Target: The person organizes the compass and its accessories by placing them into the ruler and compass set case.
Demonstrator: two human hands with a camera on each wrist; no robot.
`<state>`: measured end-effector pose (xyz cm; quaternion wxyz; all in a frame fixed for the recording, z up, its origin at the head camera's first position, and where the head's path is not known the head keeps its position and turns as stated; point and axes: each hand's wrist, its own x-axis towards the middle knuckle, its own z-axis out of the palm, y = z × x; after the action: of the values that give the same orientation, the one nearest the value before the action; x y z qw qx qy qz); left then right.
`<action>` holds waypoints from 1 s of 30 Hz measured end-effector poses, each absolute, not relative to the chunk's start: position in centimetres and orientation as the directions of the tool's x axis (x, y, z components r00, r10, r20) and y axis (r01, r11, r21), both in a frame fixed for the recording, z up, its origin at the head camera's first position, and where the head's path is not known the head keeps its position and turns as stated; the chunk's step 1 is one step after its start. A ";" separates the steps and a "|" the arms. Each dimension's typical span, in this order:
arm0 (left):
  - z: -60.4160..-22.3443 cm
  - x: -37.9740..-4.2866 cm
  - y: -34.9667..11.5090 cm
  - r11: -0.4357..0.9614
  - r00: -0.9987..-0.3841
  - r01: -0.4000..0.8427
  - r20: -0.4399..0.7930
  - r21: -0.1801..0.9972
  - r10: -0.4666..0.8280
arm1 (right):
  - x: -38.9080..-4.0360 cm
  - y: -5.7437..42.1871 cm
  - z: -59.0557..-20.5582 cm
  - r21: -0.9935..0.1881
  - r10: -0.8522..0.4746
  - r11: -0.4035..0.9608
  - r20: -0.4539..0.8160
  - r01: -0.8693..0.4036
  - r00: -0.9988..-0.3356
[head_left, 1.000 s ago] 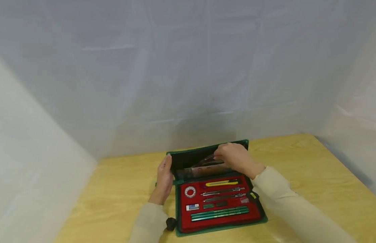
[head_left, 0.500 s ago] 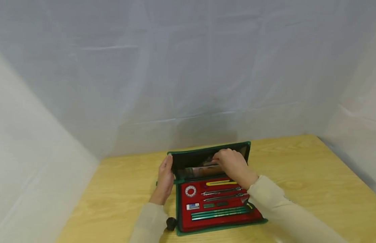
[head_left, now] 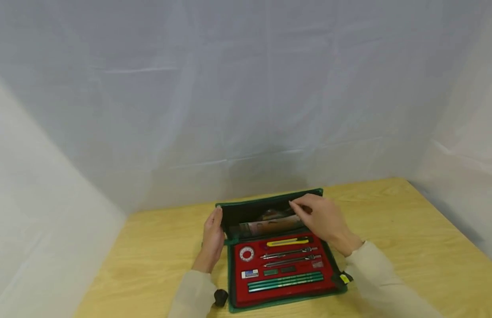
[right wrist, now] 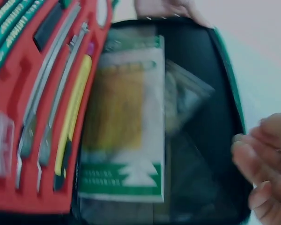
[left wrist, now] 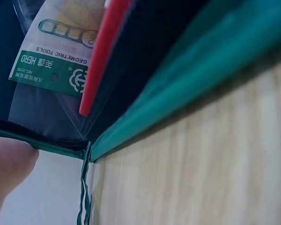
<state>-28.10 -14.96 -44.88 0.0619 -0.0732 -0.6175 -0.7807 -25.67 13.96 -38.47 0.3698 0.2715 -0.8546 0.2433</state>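
A green zip case of drawing tools lies unfolded, its dark-lined lid (head_left: 239, 214) raised at the back. My left hand (head_left: 212, 240) grips the lid's left edge, thumb on the inner side. A geometric-tools packet (right wrist: 145, 187) with a green-and-white card sits in the lid's clear pocket. Behind it a small clear plastic bag (right wrist: 187, 93) sticks out at a slant; its contents are blurred. My right hand (head_left: 325, 221) is at the right part of the lid, fingers loosely bent near its edge, with nothing seen between them.
The red tray (head_left: 285, 298) holds a yellow cutter (head_left: 287, 242), two metal compass-like tools (head_left: 289, 262), green pencils (head_left: 285, 282), an eraser (head_left: 249, 274) and a white ring (head_left: 246, 253). The wooden table (head_left: 162, 256) spreads around, with a white sheet (head_left: 246, 88) behind.
My right hand has let go of the small plastic bag, which now lies lower behind the packet, and has drawn back to the right. My left hand keeps holding the lid.
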 end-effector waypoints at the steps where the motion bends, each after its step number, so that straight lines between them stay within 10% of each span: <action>1: -44.8 -28.1 -15.0 -0.220 -0.981 0.190 0.192 0.957 -0.013 | -25.7 14.5 -38.2 -0.211 -0.258 0.729 0.796 -0.651 -0.548; 7: -44.4 -28.2 -14.9 -0.281 -0.973 0.229 0.222 0.932 -0.057 | -26.8 17.5 -37.8 -0.314 -0.101 0.694 0.849 -0.648 -0.519; 16: -44.3 -28.4 -15.2 -0.259 -0.972 0.229 0.234 0.938 -0.014 | -28.0 19.8 -39.6 -0.693 -0.133 0.549 0.479 -0.467 -0.867; 30: -41.6 -26.0 -20.0 0.204 -0.907 0.332 0.252 0.921 0.339 | -27.8 20.8 -40.1 -0.782 -0.288 0.455 0.323 -0.426 -0.901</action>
<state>-25.96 -19.96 -41.64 -0.0028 -0.2160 -0.7759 -0.5927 -27.75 20.76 -40.05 0.0718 0.2101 -0.8500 0.4778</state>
